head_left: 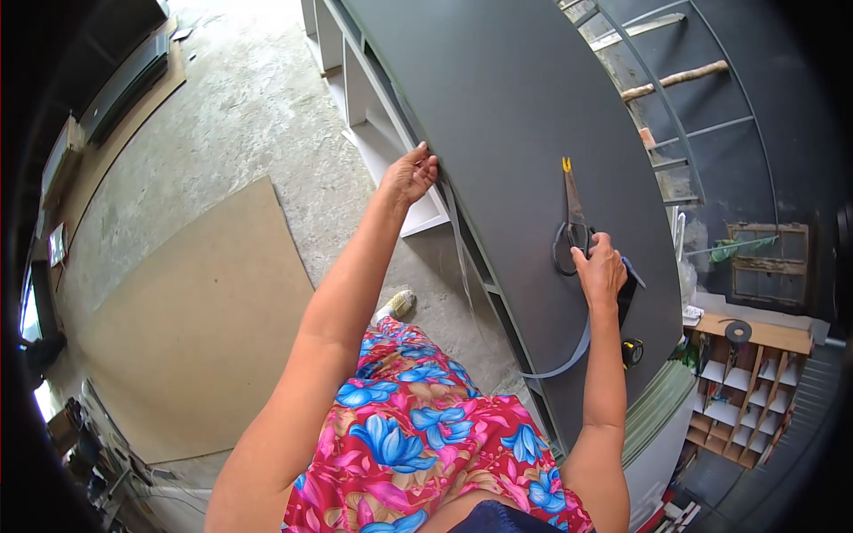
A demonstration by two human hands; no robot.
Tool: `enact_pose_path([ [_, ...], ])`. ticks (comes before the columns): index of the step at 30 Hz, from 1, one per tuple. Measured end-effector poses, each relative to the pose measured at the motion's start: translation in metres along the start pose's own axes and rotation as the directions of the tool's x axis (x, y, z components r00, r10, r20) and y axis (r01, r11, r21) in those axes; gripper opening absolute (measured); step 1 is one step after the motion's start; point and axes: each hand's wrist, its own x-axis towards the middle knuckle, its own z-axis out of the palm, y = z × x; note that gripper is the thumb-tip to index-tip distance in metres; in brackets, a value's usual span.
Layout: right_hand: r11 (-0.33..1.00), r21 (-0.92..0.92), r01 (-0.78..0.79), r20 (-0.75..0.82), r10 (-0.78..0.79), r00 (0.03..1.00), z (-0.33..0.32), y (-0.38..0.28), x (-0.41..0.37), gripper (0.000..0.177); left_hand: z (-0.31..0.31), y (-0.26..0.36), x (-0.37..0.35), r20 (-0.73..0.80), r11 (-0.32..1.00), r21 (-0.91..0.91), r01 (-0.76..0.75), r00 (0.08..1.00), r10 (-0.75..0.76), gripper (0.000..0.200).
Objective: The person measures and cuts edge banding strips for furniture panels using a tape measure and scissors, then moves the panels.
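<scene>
My left hand (413,174) is closed at the long edge of a dark grey panel (498,107), pinching a thin pale edging strip (458,233). The strip's loose length hangs down past the panel's side toward the floor. Over the panel, my right hand (601,274) has its fingers closed on the handle of a pair of scissors (573,200). The scissors' blades point away from me and have yellow at the tip. Beside my right wrist, a bluish-grey strip (569,362) curves across the panel to its edge. A black and yellow tape measure (632,353) sits nearby.
White open compartments (378,147) run along the panel's left side. A large brown board (191,329) lies on the concrete floor (235,98). Metal frames (675,98) stand beyond the panel. At right is a wooden pigeonhole shelf (746,391) with a dark roll (737,332) on top.
</scene>
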Motion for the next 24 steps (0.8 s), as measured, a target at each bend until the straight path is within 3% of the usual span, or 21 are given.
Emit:
enact_pose_path([
  [6,0.991,-0.112,0.071,0.076,-0.063,0.995,-0.003,0.0,0.003,0.036,0.002,-0.003,-0.005,-0.06,0.996,0.074,-0.049,0.997,0.054,0.015],
  [15,0.994,0.06,-0.093,0.084,0.088,0.993,-0.01,0.008,0.013,0.032,-0.005,-0.001,-0.008,-0.092,0.981,0.162,-0.109,0.988,0.125,0.013],
  [24,0.973,0.223,0.053,0.001,-0.054,0.999,-0.054,-0.019,0.036,0.025,-0.01,-0.004,-0.034,-0.053,0.96,0.185,-0.208,0.974,0.222,0.012],
])
